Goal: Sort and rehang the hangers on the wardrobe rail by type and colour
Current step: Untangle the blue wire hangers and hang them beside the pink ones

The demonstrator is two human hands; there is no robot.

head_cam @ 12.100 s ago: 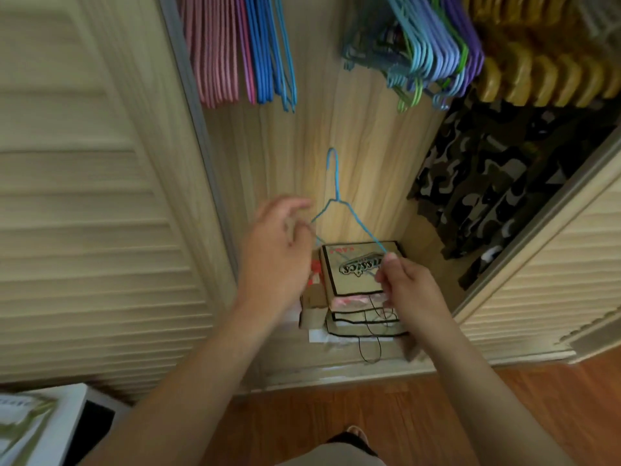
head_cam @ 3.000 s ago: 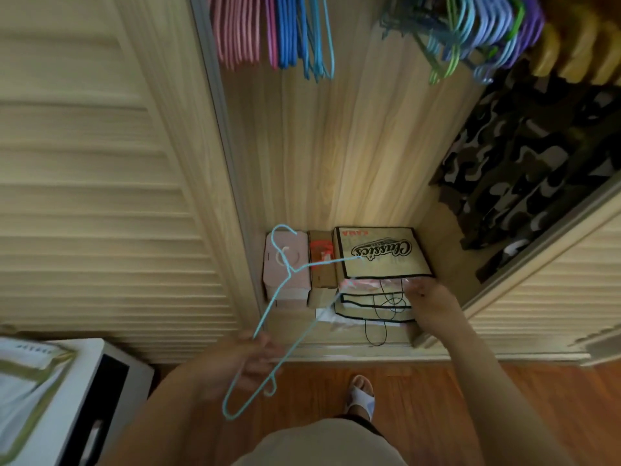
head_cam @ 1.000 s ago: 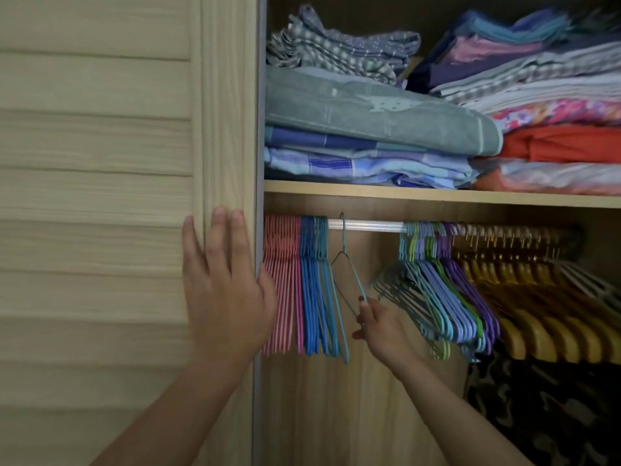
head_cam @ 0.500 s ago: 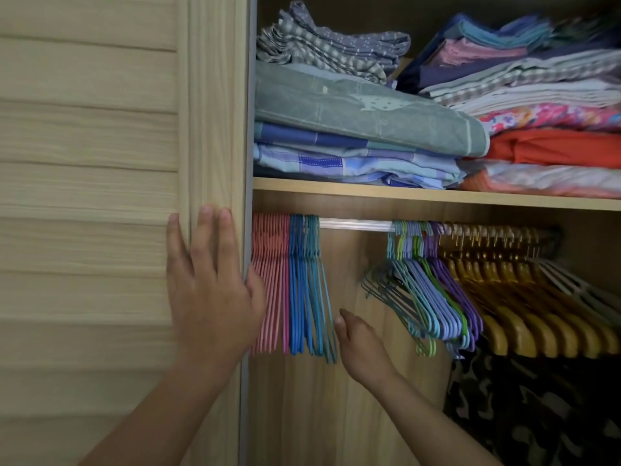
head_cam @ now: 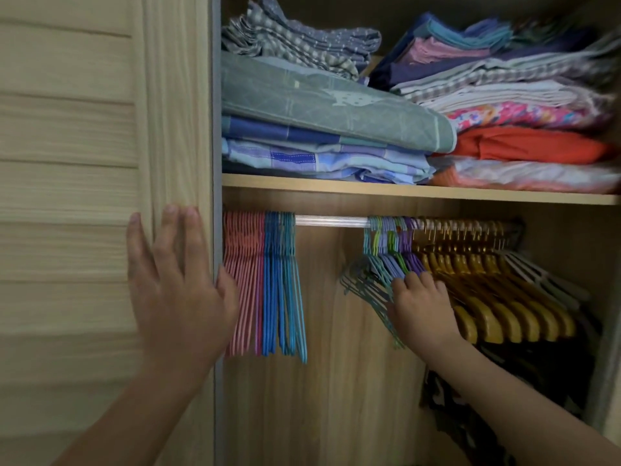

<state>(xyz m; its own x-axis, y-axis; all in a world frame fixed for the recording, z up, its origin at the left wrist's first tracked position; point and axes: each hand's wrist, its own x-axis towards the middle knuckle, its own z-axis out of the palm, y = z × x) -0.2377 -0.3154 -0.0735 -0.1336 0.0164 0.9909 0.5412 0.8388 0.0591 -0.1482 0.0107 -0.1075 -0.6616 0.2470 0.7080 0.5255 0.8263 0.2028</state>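
Observation:
A metal rail (head_cam: 331,222) runs under the wardrobe shelf. At its left end hang pink wire hangers (head_cam: 243,280), then blue hangers (head_cam: 272,290) and light teal hangers (head_cam: 293,297), packed tight. Right of a bare stretch hangs a mixed bunch of teal, green and purple hangers (head_cam: 386,253), then yellow wooden hangers (head_cam: 487,304). My right hand (head_cam: 420,307) is in the mixed bunch, fingers curled among the wires and thumb against a teal hanger. My left hand (head_cam: 174,290) lies flat on the edge of the louvred door (head_cam: 67,196).
Folded linen (head_cam: 319,105) is stacked on the shelf (head_cam: 403,190) just above the rail. Pale plastic hangers (head_cam: 537,274) hang at the far right. A camouflage garment (head_cam: 470,415) hangs below the wooden hangers. The wardrobe's wooden back panel (head_cam: 336,381) shows behind the gap.
The teal hanger my right hand was hooking on the rail now sits with the blue and teal group. My right hand has crossed right into the mixed bunch. My left hand stays on the door.

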